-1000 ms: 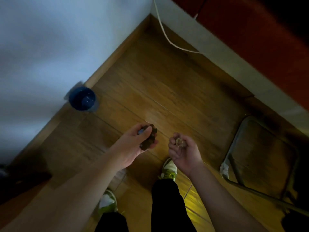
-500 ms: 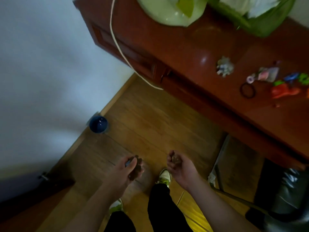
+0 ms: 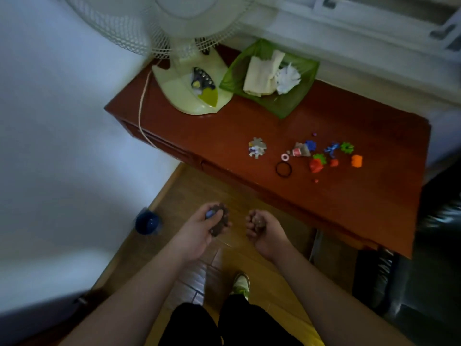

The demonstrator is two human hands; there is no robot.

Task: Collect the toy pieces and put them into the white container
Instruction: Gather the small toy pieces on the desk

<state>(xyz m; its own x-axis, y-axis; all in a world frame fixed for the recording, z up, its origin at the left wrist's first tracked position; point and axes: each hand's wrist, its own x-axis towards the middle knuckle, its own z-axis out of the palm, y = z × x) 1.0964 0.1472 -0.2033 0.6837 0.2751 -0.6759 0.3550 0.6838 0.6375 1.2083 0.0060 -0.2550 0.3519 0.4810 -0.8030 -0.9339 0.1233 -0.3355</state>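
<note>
One head-worn view looks steeply down from standing height: wooden floor [image 3: 189,196] at six o'clock, red-brown table [image 3: 349,196] from twelve to three o'clock.

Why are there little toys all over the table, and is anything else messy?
The toy pieces lie loose on the red-brown table, none in a container; no white container is in view. Both the left hand and right hand grip more pieces. A blue cup sits alone on the floor by the wall.
</note>
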